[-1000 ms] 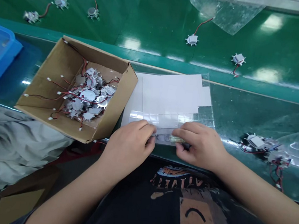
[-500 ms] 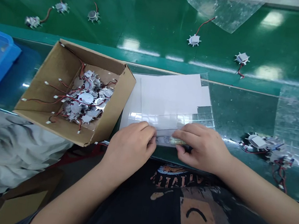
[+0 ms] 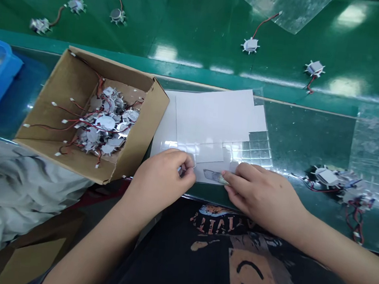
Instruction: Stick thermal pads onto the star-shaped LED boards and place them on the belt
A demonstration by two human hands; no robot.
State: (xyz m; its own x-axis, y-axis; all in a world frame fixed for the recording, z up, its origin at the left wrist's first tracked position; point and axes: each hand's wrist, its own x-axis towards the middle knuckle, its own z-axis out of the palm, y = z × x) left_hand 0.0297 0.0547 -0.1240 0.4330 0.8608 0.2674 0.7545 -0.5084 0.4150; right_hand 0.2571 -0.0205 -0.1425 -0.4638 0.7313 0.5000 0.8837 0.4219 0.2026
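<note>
Our left hand (image 3: pixel 161 179) pinched the film (image 3: pixel 251 154) at its edge; our right hand (image 3: pixel 261 194), fingers pressed flat, had slid rightward.

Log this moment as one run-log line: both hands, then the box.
left hand: fingers at edge of gridded film | right hand: fingers on shiny strip | box: holds wired star boards

Left hand (image 3: pixel 161 179) pinches near edge of clear gridded film (image 3: pixel 251 154), which lies on white paper sheets (image 3: pixel 211 117). Right-hand fingertips (image 3: pixel 235 180) touch a small translucent strip (image 3: pixel 214 177) at the sheets' near edge. Cardboard box (image 3: pixel 88 115) of wired star-shaped metal boards (image 3: pixel 106 123) sits just left of the sheets; further boards (image 3: pixel 327 176) lie right.
</note>
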